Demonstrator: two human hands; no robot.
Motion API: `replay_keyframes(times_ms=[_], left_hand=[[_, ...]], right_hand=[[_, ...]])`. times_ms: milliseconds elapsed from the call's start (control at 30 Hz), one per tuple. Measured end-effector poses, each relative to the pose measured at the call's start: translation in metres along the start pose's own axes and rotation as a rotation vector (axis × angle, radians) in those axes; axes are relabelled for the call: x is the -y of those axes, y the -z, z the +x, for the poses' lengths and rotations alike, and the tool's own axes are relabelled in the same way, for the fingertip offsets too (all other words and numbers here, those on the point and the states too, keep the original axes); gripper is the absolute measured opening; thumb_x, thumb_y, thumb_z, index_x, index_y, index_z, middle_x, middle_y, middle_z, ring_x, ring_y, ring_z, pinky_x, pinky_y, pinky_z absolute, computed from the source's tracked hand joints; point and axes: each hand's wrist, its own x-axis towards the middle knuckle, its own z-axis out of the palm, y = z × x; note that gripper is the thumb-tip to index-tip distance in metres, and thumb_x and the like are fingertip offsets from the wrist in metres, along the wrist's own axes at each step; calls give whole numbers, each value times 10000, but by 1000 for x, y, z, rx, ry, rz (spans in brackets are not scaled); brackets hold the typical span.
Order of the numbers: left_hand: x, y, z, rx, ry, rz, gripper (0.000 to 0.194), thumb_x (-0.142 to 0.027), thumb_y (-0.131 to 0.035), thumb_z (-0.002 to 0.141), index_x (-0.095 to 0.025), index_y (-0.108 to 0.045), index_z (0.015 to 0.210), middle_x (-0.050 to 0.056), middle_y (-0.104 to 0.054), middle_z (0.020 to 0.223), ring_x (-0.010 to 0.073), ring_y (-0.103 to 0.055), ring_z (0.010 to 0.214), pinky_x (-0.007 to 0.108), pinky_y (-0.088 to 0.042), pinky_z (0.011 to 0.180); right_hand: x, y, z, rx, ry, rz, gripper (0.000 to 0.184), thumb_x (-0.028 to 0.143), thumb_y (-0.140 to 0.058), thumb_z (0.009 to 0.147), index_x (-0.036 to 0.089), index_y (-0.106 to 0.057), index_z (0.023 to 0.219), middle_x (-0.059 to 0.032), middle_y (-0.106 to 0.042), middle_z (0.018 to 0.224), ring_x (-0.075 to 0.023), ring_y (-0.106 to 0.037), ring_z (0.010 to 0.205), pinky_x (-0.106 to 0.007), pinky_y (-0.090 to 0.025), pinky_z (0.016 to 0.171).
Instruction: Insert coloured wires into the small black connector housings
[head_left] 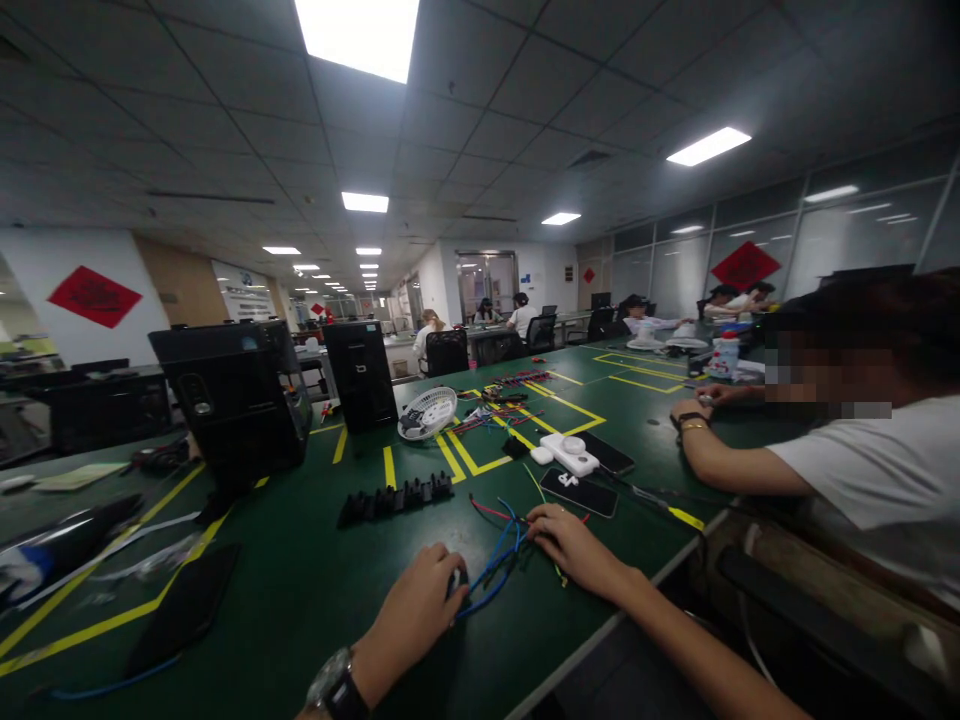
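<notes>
A green table [315, 590] is spreading across the view. At five o'clock, the right hand [574, 548] is touching blue wires [491, 571] lying at six; whether it is gripping them, I cannot tell. At seven, apart from it, the left hand [416, 605] is pinching a small dark piece [459, 578]. The step in hand seems to be handling these wires; the next move probably calls for steadying one strand.

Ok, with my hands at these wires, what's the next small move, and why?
Perhaps ease a blue wire aside with your right hand: its fingertips rest by it, and a red wire and yellow-green wire crowd it, while your left hand seems to hold a small dark piece.
</notes>
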Motion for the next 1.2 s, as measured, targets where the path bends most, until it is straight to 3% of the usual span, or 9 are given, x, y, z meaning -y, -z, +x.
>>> replay_keyframes(times_ms=[133, 267, 400, 533, 733, 900, 1067, 1200], left_hand=[[14, 4, -19, -12, 32, -19, 255, -365, -431, 877, -236, -620, 990, 55, -570, 1004, 204, -531, 939, 344, -408, 828], [20, -3, -26, -47, -17, -2, 258, -393, -472, 865, -253, -618, 1026, 59, -566, 1052, 220, -514, 980, 362, -400, 849], [27, -10, -29, -89, -88, -23, 266, -283, -408, 902, -267, -626, 1053, 68, -562, 1065, 215, -503, 983, 364, -402, 858], [39, -19, -26, -138, -116, -112, 310, -243, -365, 913, -265, -645, 1045, 74, -557, 1012, 200, -502, 919, 345, -416, 824], [61, -28, -16, -158, -167, -194, 355, -242, -368, 895, -314, -705, 979, 77, -548, 927, 202, -493, 830, 338, -410, 745], [55, -25, -14, -141, -133, -278, 342, -266, -367, 911, -286, -706, 950, 76, -545, 953, 201, -496, 928, 318, -411, 794], [55, -3, -14, -203, -293, -106, 263, -260, -425, 909, -240, -654, 1037, 75, -576, 1040, 200, -478, 1010, 314, -401, 835], [97, 46, -57, -321, -160, 54, 296, -177, -376, 915, -206, -603, 1102, 75, -582, 1087, 194, -494, 1015, 322, -398, 858]], right_hand=[[8, -8, 17, -57, 19, -39, 175, 185, -483, 894, 208, -650, 941, -69, -588, 1116, -183, -547, 1043, -329, -422, 925], [6, 4, 50, -201, -91, -160, 188, 189, -465, 900, 184, -648, 937, -75, -623, 1055, -186, -565, 1019, -330, -422, 922], [-8, 19, 99, -155, -318, -319, 212, 256, -490, 919, 163, -613, 1065, -84, -612, 1102, -191, -572, 1021, -357, -448, 913], [-21, 18, 135, -107, -379, -361, 323, 332, -539, 906, 162, -534, 1181, -87, -555, 1182, -204, -581, 986, -410, -505, 826], [-38, 20, 134, -106, -430, -412, 318, 328, -537, 907, 164, -536, 1179, -84, -557, 1179, -205, -581, 987, -408, -505, 828], [-39, 24, 142, -81, -408, -437, 306, 328, -537, 908, 182, -539, 1177, -78, -552, 1189, -199, -577, 996, -393, -505, 829], [-54, 5, 187, -12, -327, -456, 241, 238, -554, 851, 142, -621, 1061, -128, -637, 1058, -252, -611, 952, -409, -489, 839], [-52, -14, 185, -81, -144, -385, 357, 296, -522, 782, 159, -633, 1093, -140, -663, 1061, -291, -620, 972, -410, -481, 859]])
